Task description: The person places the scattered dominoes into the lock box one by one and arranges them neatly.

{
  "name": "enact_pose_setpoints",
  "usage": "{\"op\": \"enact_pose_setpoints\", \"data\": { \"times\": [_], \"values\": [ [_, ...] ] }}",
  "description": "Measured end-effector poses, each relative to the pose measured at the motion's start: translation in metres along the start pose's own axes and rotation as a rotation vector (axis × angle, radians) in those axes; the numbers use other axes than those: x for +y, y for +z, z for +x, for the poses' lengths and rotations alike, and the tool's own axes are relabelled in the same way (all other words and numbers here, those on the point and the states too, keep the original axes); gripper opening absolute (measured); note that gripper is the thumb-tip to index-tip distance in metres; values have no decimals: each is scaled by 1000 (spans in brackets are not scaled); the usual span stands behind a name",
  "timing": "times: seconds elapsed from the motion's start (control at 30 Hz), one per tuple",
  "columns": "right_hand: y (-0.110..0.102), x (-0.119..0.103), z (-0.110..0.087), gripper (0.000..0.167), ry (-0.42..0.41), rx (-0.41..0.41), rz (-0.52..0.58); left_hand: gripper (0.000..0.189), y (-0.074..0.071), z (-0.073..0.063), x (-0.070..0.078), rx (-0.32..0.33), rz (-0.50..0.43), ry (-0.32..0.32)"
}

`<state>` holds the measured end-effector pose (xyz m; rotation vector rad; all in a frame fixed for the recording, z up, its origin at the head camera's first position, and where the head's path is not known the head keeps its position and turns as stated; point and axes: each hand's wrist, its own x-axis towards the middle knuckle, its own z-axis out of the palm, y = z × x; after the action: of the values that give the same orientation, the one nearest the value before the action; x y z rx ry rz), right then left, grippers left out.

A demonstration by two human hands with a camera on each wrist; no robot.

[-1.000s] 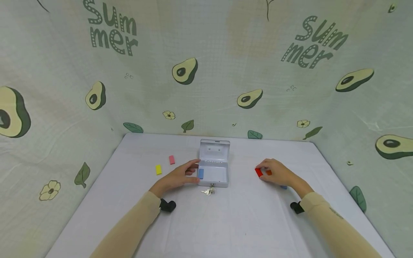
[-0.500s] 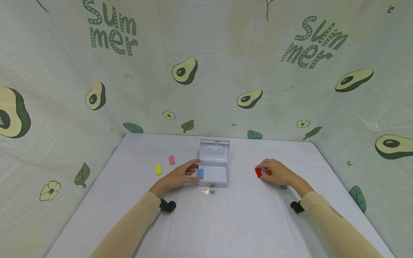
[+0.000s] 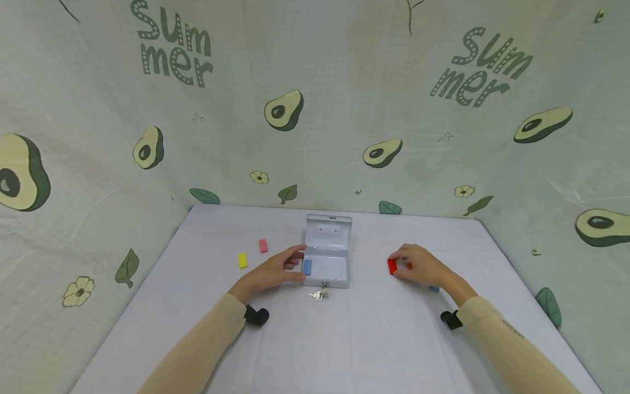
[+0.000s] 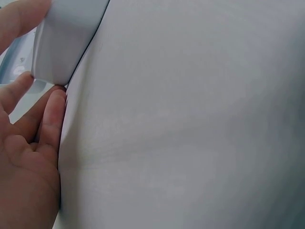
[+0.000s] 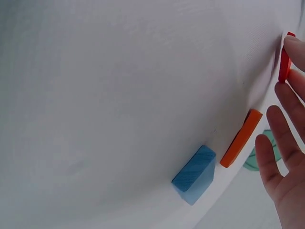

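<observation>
L hand (image 3: pixel 273 271), fingers loosely spread, touches L side of box (image 3: pixel 339 284), prob. stiff metal, best steadied by its walls. To its R, red block (image 3: pixel 392 266), prob. light & rigid, is pinched across its ends by R hand (image 3: pixel 422 268).

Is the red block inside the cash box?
No, the right hand pinches the red block to the right of the open cash box.
</observation>
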<state>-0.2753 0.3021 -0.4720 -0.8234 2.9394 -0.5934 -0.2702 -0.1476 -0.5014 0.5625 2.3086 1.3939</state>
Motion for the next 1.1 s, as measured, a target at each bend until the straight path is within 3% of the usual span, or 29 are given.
{"op": "enact_pose_setpoints", "data": {
  "times": [0.3,0.63,1.1],
  "values": [
    [0,-19,5,34,45,53,7,86,0,1,-1,5,-1,7],
    [-5,-47,10,35,42,88,19,86,0,1,-3,4,4,5],
    [-4,-80,34,37,60,83,30,86,-1,1,-2,-4,-3,19]
  ]
}}
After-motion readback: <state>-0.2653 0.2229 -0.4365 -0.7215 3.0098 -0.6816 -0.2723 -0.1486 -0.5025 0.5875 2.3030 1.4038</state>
